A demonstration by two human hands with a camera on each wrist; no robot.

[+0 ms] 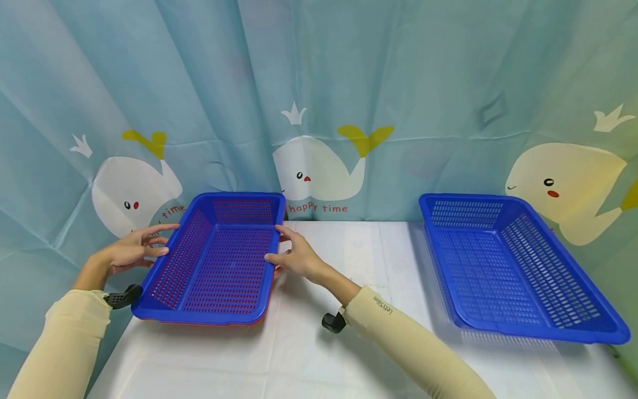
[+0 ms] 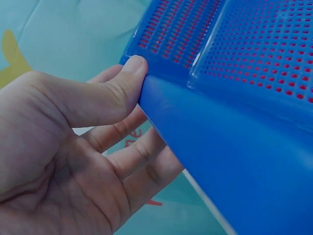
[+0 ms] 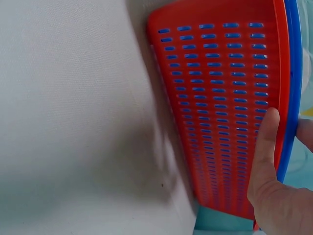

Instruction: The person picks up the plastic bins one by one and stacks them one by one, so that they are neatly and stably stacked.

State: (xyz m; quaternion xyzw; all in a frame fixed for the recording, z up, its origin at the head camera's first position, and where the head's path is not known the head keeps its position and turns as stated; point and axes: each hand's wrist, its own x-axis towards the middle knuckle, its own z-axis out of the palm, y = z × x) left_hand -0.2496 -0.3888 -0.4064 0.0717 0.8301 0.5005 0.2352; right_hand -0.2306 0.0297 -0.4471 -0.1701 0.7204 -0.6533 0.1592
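Note:
A blue plastic basket [image 1: 199, 317] with slotted walls sits nested in a red basket [image 3: 220, 12] of similar shape, on the left of the table. My left hand [image 1: 127, 250] holds the left rim, its thumb [image 2: 134, 66] on the blue edge and the other fingers spread outside and below. On the opposite side, my right hand [image 1: 301, 256] pinches the stacked rims. One of its fingers [image 3: 269, 129] lies along the red outer wall under the rim. In the head view, the red basket shows only as a thin line below the blue one.
Another blue basket [image 1: 446, 277] stands at the right of the white-covered table [image 1: 349, 354], with a clear or whitish slotted layer showing beneath it. Behind the table hangs a light blue curtain [image 1: 339, 66] printed with whales. Dark wrist devices [image 1: 334, 322] are worn on both arms.

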